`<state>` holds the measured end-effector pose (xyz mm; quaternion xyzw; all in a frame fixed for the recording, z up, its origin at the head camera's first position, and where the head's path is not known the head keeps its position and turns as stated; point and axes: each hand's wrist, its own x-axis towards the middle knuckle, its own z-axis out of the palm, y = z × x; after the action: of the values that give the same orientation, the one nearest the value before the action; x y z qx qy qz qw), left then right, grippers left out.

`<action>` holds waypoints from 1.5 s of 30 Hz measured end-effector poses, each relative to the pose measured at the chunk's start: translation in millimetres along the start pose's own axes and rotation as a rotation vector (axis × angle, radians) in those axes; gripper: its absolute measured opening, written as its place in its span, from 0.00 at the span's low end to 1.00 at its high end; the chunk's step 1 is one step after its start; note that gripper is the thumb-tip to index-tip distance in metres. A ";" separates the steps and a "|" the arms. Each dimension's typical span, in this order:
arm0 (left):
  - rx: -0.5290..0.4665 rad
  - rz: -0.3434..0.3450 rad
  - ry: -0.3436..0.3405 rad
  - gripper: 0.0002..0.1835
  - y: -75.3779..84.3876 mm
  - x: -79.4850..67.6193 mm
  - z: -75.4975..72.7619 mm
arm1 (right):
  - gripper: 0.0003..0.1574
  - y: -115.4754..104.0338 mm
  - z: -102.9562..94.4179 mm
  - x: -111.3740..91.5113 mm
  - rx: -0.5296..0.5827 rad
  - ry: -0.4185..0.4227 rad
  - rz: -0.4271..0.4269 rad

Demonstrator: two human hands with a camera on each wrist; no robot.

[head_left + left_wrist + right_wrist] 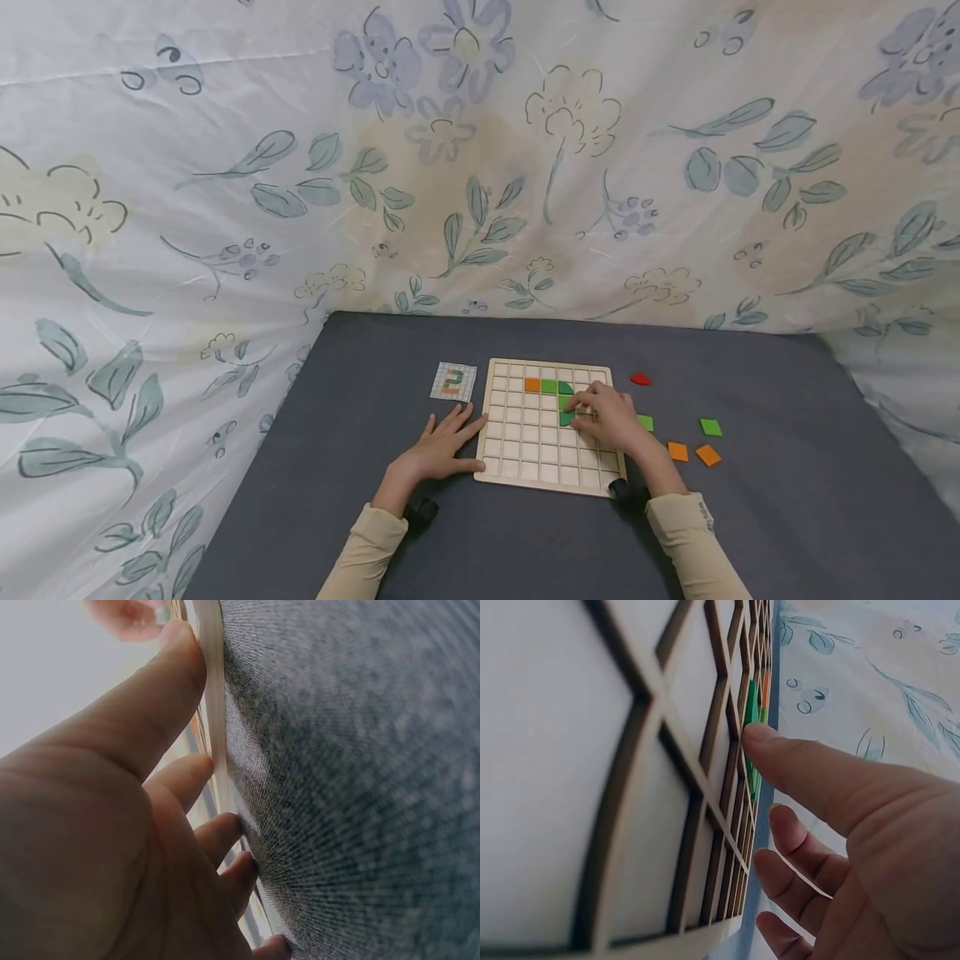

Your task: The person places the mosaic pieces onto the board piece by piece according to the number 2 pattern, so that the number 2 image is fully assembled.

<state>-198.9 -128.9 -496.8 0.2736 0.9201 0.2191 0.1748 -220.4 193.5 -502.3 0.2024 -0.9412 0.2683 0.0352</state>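
A wooden grid board lies on the dark cloth. In its upper rows sit an orange square tile, a green square tile and a darker green tile with a cut or rounded corner. Below them is another green square. My right hand reaches over the board, its thumb and index finger at a dark green tile; the right wrist view has the thumb on green. My left hand rests spread at the board's left edge, thumb and fingertips against it.
A small pattern card lies left of the board. To the right are a red piece, green squares and orange squares, one green square partly behind my right hand. A floral curtain hangs behind the table.
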 end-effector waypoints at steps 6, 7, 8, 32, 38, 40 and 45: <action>-0.002 -0.005 0.005 0.42 1.1 -0.6 -1.4 | 0.12 5.1 -7.0 -4.4 0.015 -0.005 0.037; 0.000 -0.006 0.003 0.42 1.0 -0.4 -1.3 | 0.13 6.6 -8.2 -5.2 0.013 -0.005 0.041; 0.005 -0.006 0.001 0.42 0.8 -0.3 -1.2 | 0.13 7.6 -9.6 -5.8 0.014 -0.008 0.045; 0.008 -0.005 0.004 0.42 -2.0 2.2 0.1 | 0.14 42.9 -37.0 -17.7 -0.033 0.007 0.119; 0.002 -0.004 0.002 0.42 -1.2 2.0 0.6 | 0.14 45.5 -44.1 -23.6 -0.054 -0.009 0.161; -0.001 -0.002 0.004 0.42 -0.8 1.5 0.2 | 0.14 44.1 -47.8 -26.2 -0.041 -0.002 0.154; 0.002 -0.003 0.004 0.42 -0.3 0.4 -0.5 | 0.16 44.3 -54.1 -33.8 -0.028 0.008 0.146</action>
<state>-199.5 -129.0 -496.6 0.2721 0.9210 0.2184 0.1732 -209.5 268.1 -483.8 0.1315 -0.9570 0.2575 0.0220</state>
